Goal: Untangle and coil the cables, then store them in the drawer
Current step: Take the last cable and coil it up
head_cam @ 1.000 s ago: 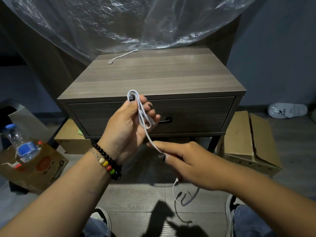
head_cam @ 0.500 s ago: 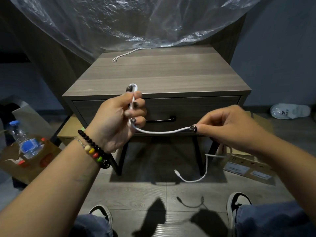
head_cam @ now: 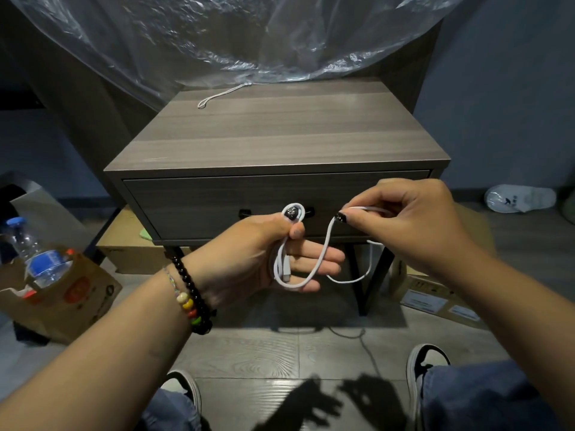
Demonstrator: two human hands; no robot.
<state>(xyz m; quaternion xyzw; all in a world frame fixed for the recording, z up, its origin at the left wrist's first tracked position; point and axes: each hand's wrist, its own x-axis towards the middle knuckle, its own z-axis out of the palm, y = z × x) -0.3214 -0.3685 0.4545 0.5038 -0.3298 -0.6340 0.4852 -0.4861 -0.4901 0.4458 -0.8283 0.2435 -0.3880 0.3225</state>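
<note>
A white cable [head_cam: 323, 253] runs between both hands in front of the closed drawer [head_cam: 199, 203] of a grey-brown nightstand [head_cam: 280, 135]. My left hand [head_cam: 258, 256] pinches a small loop of it between thumb and index finger, with the other fingers stretched out under a hanging loop and a plug end. My right hand [head_cam: 404, 219] pinches the cable a short way to the right, and its loose tail hangs down behind. A second white cable [head_cam: 221, 94] lies at the back left of the nightstand top.
Clear plastic sheeting [head_cam: 249, 38] hangs behind the nightstand. A cardboard box with a water bottle [head_cam: 37, 259] stands on the floor at left, another box [head_cam: 435, 297] at right. A white slipper [head_cam: 519, 199] lies far right. My shoes show at the bottom.
My right hand has swung the cable from stretched out sideways back toward my left hand, forming a new hanging loop. My left fingers have opened out under it.
</note>
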